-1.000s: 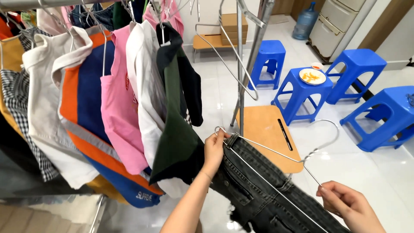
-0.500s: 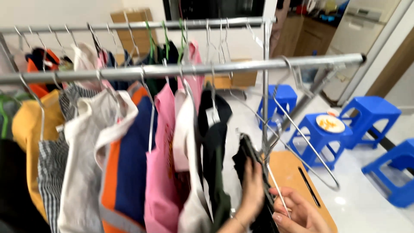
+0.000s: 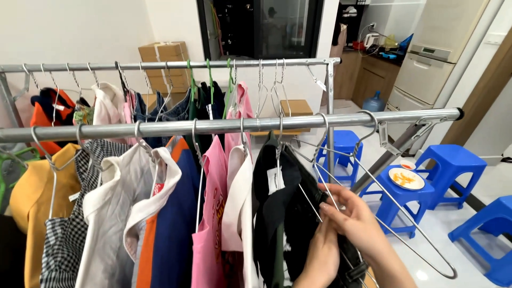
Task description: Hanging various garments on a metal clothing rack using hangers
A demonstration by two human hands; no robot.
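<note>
Nearest us, our left hand (image 3: 324,256) presses against the dark jeans (image 3: 314,224), fingers closed on the cloth. Our right hand (image 3: 354,221) sits just above it, fingertips pinching the thin wire of the jeans' hanger (image 3: 318,184), whose hook loops over the front rail (image 3: 229,126). The jeans hang at the right end of the row, just beside a black and green top (image 3: 269,213). 1 empty wire hanger (image 3: 405,213) dangles to the right (tilted, swinging low). Leftward hang pink (image 3: 213,213), white (image 3: 112,224) and yellow (image 3: 32,202) garments. Beyond stand blue stools (image 3: 450,165), 1 bearing a plate (image 3: 406,178), then a second rail (image 3: 170,65).
</note>
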